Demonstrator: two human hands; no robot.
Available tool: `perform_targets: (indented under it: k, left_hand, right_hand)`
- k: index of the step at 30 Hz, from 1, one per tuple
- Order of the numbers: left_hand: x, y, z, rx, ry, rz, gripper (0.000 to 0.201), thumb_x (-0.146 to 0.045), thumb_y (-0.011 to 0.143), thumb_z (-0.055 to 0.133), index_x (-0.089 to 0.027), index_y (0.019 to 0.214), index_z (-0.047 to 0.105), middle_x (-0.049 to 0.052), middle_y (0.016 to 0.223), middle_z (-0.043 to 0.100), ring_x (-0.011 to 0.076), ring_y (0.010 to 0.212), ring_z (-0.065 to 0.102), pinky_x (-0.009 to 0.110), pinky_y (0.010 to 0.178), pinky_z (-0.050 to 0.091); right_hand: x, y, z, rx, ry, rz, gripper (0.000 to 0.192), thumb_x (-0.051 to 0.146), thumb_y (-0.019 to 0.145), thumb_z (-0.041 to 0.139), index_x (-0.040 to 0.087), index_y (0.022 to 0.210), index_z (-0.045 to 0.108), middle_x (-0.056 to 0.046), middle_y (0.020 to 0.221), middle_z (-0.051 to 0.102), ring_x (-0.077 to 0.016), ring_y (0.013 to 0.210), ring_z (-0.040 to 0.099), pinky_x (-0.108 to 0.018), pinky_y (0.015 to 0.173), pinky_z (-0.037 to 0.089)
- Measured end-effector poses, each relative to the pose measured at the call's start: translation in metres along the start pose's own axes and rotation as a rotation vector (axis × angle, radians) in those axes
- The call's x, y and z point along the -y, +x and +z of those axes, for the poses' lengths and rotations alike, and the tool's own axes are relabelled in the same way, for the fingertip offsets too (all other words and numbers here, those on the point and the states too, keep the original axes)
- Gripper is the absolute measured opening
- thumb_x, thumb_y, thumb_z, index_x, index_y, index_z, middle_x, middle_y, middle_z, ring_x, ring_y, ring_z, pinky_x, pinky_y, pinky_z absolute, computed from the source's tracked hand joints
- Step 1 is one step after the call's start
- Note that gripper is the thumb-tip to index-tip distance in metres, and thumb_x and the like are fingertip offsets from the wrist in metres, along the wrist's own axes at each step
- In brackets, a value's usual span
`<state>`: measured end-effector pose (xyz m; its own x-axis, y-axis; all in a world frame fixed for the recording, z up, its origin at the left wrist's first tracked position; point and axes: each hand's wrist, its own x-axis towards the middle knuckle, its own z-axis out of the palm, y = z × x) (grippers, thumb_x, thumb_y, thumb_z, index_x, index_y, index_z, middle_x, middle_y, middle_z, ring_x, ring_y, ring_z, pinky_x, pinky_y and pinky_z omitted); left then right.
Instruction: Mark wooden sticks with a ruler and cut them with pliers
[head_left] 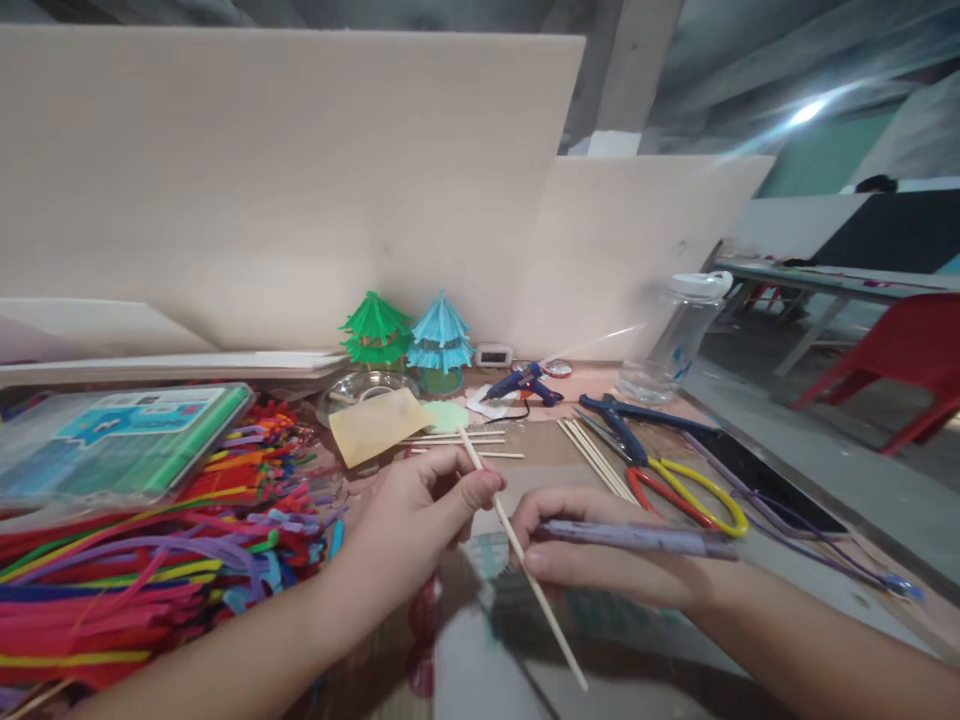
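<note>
A thin wooden stick (534, 580) slants across the middle of the view, pinched near its upper part between the thumb and fingers of my left hand (431, 500). My right hand (592, 545) is closed round a slim purple pen-like tool (637, 536), whose back end points right over the wrist. Its working tip is hidden behind the fingers. The right fingertips meet the stick below the left thumb; whether they grip it too, I cannot tell. More wooden sticks (592, 455) lie beyond my right hand, and others lie past the left.
Colourful pipe cleaners (150, 570) and a plastic case (120, 440) fill the left side. Green (375, 330) and blue (441, 340) little pagodas stand behind. Rightward lie a glue gun (517, 382), scissors (675, 490), pliers (622, 420), a phone (772, 480) and a clear bottle (667, 340).
</note>
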<state>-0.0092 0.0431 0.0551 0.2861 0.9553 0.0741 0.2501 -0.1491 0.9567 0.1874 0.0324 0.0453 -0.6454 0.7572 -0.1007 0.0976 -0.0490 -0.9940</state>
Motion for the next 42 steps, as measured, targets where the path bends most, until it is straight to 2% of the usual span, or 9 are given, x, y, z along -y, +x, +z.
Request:
perform_targets:
  k: [3, 9, 17, 22, 28, 30, 34, 40, 42]
  left_hand:
    - [-0.002, 0.003, 0.006, 0.059, -0.077, -0.016, 0.042, -0.059, 0.077, 0.058, -0.018, 0.081, 0.063, -0.005, 0.056, 0.054, 0.008, 0.044, 0.042, 0.02, 0.041, 0.031]
    - [-0.003, 0.0, 0.014, 0.362, -0.146, -0.216, 0.045, -0.059, 0.075, 0.059, -0.015, 0.073, 0.068, 0.0, 0.058, 0.061, 0.0079, 0.048, 0.045, 0.019, 0.044, 0.03]
    - [-0.003, -0.001, 0.016, 0.364, -0.252, -0.279, 0.041, -0.052, 0.077, 0.062, -0.015, 0.091, 0.075, 0.006, 0.072, 0.072, 0.0076, 0.052, 0.049, 0.02, 0.049, 0.034]
    - [0.002, 0.003, 0.014, 0.342, -0.15, -0.277, 0.039, -0.047, 0.074, 0.066, -0.015, 0.094, 0.073, 0.002, 0.068, 0.068, 0.0079, 0.052, 0.048, 0.019, 0.049, 0.034]
    - [0.009, 0.014, 0.001, 0.081, 0.507, 0.059, 0.027, -0.038, 0.087, 0.051, -0.021, 0.092, 0.071, 0.002, 0.082, 0.072, 0.0174, 0.073, 0.062, 0.026, 0.063, 0.044]
    - [0.013, 0.017, 0.001, 0.092, 0.689, 0.141, 0.025, -0.03, 0.089, 0.047, -0.02, 0.091, 0.07, 0.004, 0.089, 0.074, 0.0204, 0.084, 0.064, 0.029, 0.072, 0.046]
    - [0.018, 0.017, 0.006, 0.137, 0.763, 0.16, 0.024, -0.02, 0.09, 0.045, -0.019, 0.091, 0.069, 0.006, 0.094, 0.073, 0.0209, 0.089, 0.065, 0.031, 0.079, 0.047]
    - [0.01, -0.002, 0.011, 0.099, 1.271, 0.218, 0.028, -0.024, 0.092, 0.046, -0.018, 0.115, 0.061, 0.013, 0.111, 0.066, 0.0309, 0.098, 0.064, 0.046, 0.081, 0.051]
    - [0.01, -0.011, 0.018, 0.204, 1.405, 0.217, 0.028, -0.014, 0.091, 0.044, -0.017, 0.112, 0.061, 0.012, 0.11, 0.065, 0.028, 0.089, 0.066, 0.046, 0.077, 0.054]
  right_hand:
    - [-0.002, 0.003, 0.001, -0.1, 0.102, -0.07, 0.032, 0.044, 0.076, 0.072, 0.019, 0.076, 0.054, 0.004, 0.061, 0.057, -0.0094, 0.056, 0.053, -0.022, 0.054, 0.041]
    - [-0.004, 0.009, -0.019, -0.242, 0.279, -0.247, 0.025, 0.038, 0.079, 0.071, 0.018, 0.076, 0.056, 0.003, 0.061, 0.063, -0.009, 0.056, 0.059, -0.022, 0.056, 0.046]
    - [-0.012, 0.012, -0.023, -0.252, 0.354, -0.258, 0.023, 0.036, 0.081, 0.07, 0.018, 0.079, 0.056, 0.002, 0.065, 0.064, -0.0092, 0.059, 0.061, -0.023, 0.06, 0.05]
    - [-0.01, 0.012, -0.028, -0.287, 0.175, -0.273, 0.025, 0.041, 0.084, 0.066, 0.019, 0.079, 0.054, 0.001, 0.067, 0.063, -0.011, 0.061, 0.06, -0.026, 0.062, 0.05]
    - [0.007, -0.008, -0.066, -1.002, -0.664, -0.646, 0.032, 0.049, 0.095, 0.047, 0.022, 0.086, 0.062, -0.004, 0.074, 0.064, -0.0174, 0.071, 0.06, -0.034, 0.072, 0.047]
    - [0.008, -0.013, -0.071, -0.886, -0.961, -0.677, 0.028, 0.041, 0.096, 0.047, 0.021, 0.093, 0.067, -0.007, 0.085, 0.068, -0.0207, 0.082, 0.061, -0.036, 0.078, 0.044]
    - [-0.004, -0.006, -0.062, -0.351, -1.212, -0.533, 0.02, 0.031, 0.094, 0.053, 0.021, 0.093, 0.071, -0.007, 0.085, 0.068, -0.022, 0.086, 0.06, -0.033, 0.075, 0.042]
    - [-0.045, 0.016, -0.051, -0.311, -0.976, -0.305, 0.015, 0.025, 0.092, 0.055, 0.021, 0.094, 0.069, -0.004, 0.087, 0.07, -0.0187, 0.08, 0.064, -0.029, 0.072, 0.044]
    - [-0.057, 0.021, -0.052, -0.32, -0.965, -0.287, 0.014, 0.028, 0.091, 0.057, 0.021, 0.09, 0.069, -0.005, 0.085, 0.069, -0.0192, 0.08, 0.063, -0.029, 0.071, 0.044]
